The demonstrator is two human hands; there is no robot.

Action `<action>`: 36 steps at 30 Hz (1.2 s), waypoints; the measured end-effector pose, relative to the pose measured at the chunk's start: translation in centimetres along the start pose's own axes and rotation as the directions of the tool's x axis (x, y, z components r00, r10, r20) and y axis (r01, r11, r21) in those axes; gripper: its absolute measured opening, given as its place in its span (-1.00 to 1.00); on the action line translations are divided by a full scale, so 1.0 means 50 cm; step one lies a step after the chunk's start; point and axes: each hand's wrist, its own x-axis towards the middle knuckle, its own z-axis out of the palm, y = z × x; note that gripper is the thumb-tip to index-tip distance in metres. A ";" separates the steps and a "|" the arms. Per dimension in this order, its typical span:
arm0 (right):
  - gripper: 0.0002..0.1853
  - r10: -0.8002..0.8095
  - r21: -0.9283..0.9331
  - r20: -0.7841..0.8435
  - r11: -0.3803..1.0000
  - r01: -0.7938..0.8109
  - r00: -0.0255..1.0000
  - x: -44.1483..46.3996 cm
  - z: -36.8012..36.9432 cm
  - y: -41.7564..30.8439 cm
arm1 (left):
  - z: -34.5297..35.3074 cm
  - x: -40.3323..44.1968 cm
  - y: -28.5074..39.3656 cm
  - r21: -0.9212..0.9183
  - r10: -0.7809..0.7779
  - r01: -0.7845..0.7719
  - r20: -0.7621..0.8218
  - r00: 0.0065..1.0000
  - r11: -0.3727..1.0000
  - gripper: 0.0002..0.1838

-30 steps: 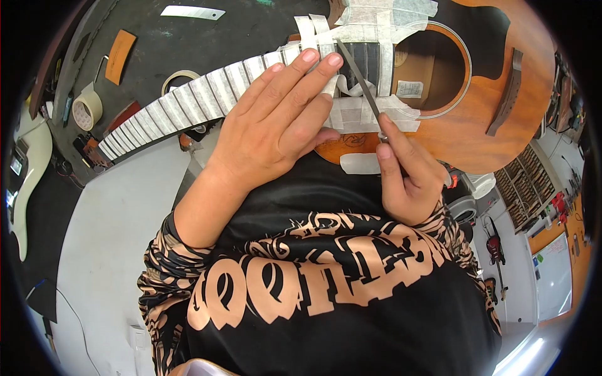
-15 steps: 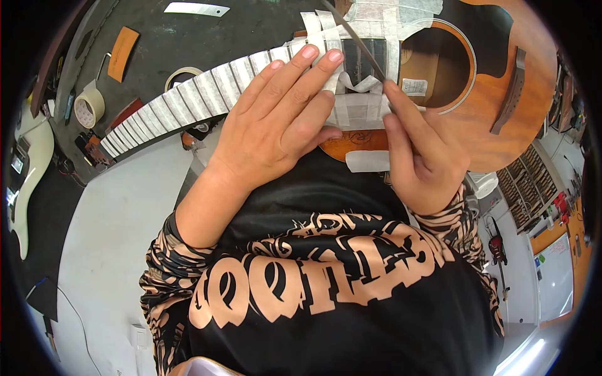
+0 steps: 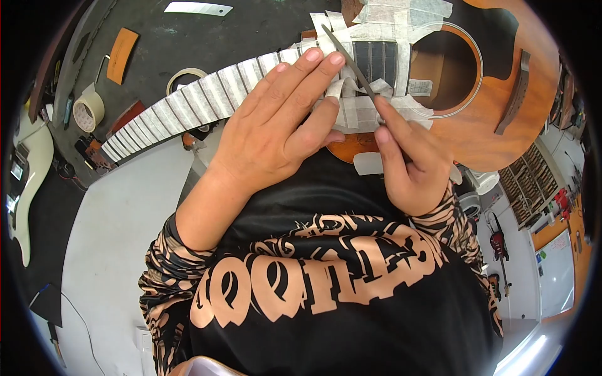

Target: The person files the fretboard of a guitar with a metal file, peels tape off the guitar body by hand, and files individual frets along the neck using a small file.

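An acoustic guitar lies across the bench, its neck pointing left. White masking tape covers most of the fretboard, with dark fret lines showing between the strips. Near the soundhole a stretch of dark fretboard is bare, and loose tape curls at its lower edge. My left hand rests palm down on the taped neck, fingers stretched out. In my right hand is a thin metal file, gripped near one end between thumb and fingers. It slants across the fretboard just right of my left fingertips.
A tape roll and an orange-brown block lie on the dark bench, with a metal straightedge behind. Another tape roll sits behind the neck. A white guitar body is at far left; a slotted rack stands right.
My right hand and the file have come slightly toward my body and left. The guitar appears a little farther right in view. My left hand stays nearly where it was.
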 end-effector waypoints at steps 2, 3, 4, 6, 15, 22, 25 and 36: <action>-0.56 -0.056 -0.028 0.014 0.998 0.056 0.998 0.032 -0.007 -0.004 | -0.002 -0.002 0.003 0.012 -0.012 0.012 0.012 1.000 1.000 -0.49; -0.55 -0.117 -0.149 0.070 0.981 0.127 0.991 0.047 -0.014 -0.010 | -0.003 -0.002 0.003 0.012 -0.014 0.014 0.013 1.000 1.000 -0.49; -0.55 -0.172 -0.266 0.131 0.943 0.201 0.976 0.056 -0.018 -0.013 | -0.003 -0.002 0.001 0.013 -0.008 0.008 0.012 1.000 1.000 -0.48; -0.53 -0.203 -0.267 0.107 0.937 0.225 0.973 0.058 -0.023 -0.011 | -0.001 -0.002 0.001 0.011 -0.003 0.003 0.012 1.000 1.000 -0.48; -0.60 0.076 0.024 0.008 0.997 -0.076 0.997 -0.052 -0.008 -0.002 | -0.001 -0.003 -0.001 0.014 0.007 -0.007 0.017 1.000 1.000 -0.48; -0.55 -0.111 -0.140 -0.003 0.984 0.109 0.994 0.048 0.000 -0.013 | 0.001 -0.005 -0.001 0.022 0.018 -0.018 -0.013 1.000 1.000 -0.49; -0.51 -0.363 -0.370 0.029 0.862 0.348 0.931 0.064 -0.003 -0.011 | -0.010 -0.010 0.001 0.055 0.002 -0.002 0.010 1.000 0.998 -0.49; -0.60 0.092 0.058 0.009 0.994 -0.092 0.996 -0.033 0.017 -0.021 | -0.016 -0.023 -0.012 0.068 -0.015 0.013 0.023 1.000 0.998 -0.52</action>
